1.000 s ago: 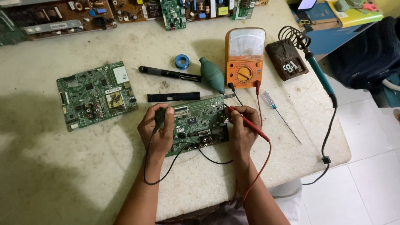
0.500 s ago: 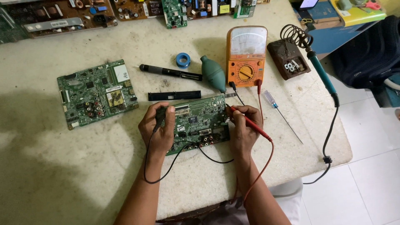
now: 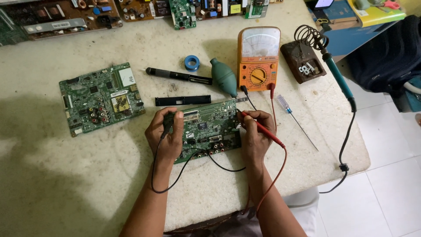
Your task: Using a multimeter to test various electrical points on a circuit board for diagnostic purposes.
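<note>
A green circuit board (image 3: 210, 129) lies on the pale worktable in front of me. My left hand (image 3: 165, 136) rests on the board's left edge and grips a black test probe (image 3: 169, 123) pressed against it. My right hand (image 3: 258, 134) sits at the board's right edge, pinching a red test probe (image 3: 263, 128) whose tip touches the upper right corner. Black and red leads run from the probes to an orange analogue multimeter (image 3: 258, 59) standing just behind the board.
A second green board (image 3: 101, 97) lies to the left. Behind are a black pen-shaped tool (image 3: 177, 75), blue tape roll (image 3: 191, 62), teal blower bulb (image 3: 223, 78), black strip (image 3: 182, 101). A soldering iron (image 3: 337, 77) and its stand (image 3: 303, 59), screwdriver (image 3: 296, 120) lie right. More boards line the far edge.
Both hands stay on the board with the probes; only slight shifts of the fingers and the view.
</note>
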